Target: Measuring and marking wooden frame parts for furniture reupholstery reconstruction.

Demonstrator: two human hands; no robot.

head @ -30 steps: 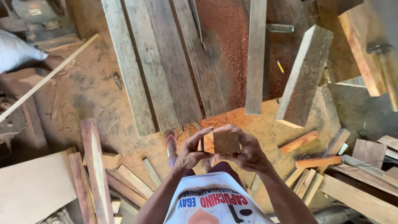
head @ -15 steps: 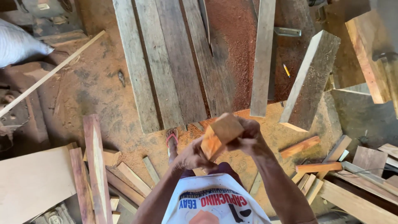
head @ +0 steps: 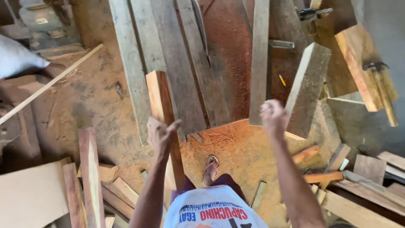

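At the far left a grey-white sack point(head: 19, 57) lies on the sawdust-covered floor point(head: 84, 105), with a thin pale stick point(head: 50, 83) running at a slant beside it. Lower left, a flat pale board point(head: 29, 196) rests next to a reddish plank point(head: 90, 177) and a cluster of short offcuts point(head: 114, 185). The left hand point(head: 160, 135) is raised in front of the person, its fingers wrapped round a long reddish wooden piece point(head: 162, 109), thumb out to the side; the piece stands nearly upright, its top end above the hand and its lower end running down past the wrist toward the shirt. Behind it, several long grey planks point(head: 168, 55) lie side by side on the floor, running away from the person. Below, between the forearms, a foot in a sandal point(head: 211, 166) stands on orange sawdust. The right hand point(head: 273, 116) is lifted free of the wood, blurred, curled loosely shut and holding nothing that can be seen. Just beyond it a thick grey block point(head: 308, 86) leans at a tilt. At the far right a pale beam point(head: 358, 63) carries a hammer point(head: 382, 90), and more scraps point(head: 337, 169) lie scattered lower right.
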